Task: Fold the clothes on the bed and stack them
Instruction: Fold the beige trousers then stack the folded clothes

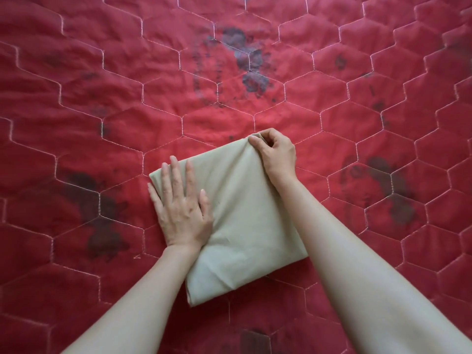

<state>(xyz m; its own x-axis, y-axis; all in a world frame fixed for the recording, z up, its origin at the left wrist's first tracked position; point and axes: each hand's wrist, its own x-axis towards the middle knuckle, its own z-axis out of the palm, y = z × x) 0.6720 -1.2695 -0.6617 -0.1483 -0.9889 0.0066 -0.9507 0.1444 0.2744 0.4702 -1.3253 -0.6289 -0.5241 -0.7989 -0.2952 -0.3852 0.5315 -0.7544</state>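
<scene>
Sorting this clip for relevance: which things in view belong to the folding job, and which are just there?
Job: beige folded cloth; left hand pressing flat on it; right hand pinching its far corner.
Just there: red quilted bedcover, with dark printed patches.

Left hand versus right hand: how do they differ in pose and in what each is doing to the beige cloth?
The left hand lies flat, fingers straight and spread, pressing on the cloth; the right hand has curled fingers and pinches it.
The left hand sits at the cloth's left edge, nearer the person; the right hand grips the far corner.
Both are bare and touch the same folded cloth on the red quilt.
</scene>
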